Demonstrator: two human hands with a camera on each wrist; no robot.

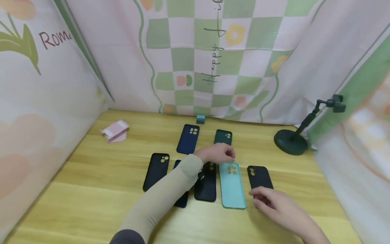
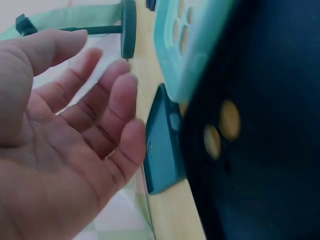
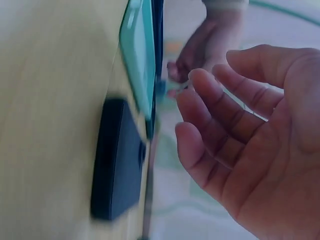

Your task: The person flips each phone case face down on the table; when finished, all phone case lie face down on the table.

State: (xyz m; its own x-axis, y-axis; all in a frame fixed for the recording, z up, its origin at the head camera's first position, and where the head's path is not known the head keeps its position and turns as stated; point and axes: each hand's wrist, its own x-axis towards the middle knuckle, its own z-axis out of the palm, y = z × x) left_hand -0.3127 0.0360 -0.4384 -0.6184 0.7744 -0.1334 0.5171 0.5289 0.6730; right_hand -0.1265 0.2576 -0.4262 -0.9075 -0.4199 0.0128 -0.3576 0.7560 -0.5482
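My left hand point(image 1: 216, 153) hovers with loosely bent fingers and holds nothing. It is above the table, between a dark green phone case point(image 1: 223, 136) and a turquoise phone case point(image 1: 233, 189). Beneath its wrist lies a black phone case point(image 1: 205, 186), partly covered. The left forearm hides much of a dark blue phone case point(image 1: 181, 200). My right hand point(image 1: 281, 210), also relaxed and holding nothing, is over the lower end of another black phone case point(image 1: 261, 177). In the right wrist view, a gap shows between the fingers point(image 3: 192, 145) and that case.
Further left lies a black phone case point(image 1: 156, 171), and behind it a navy phone case point(image 1: 188, 139). A small blue block point(image 1: 200, 119) sits by the back curtain. A pink paper piece point(image 1: 115, 130) is at back left, a black stand point(image 1: 290, 141) at back right. Printed curtains enclose the wooden table.
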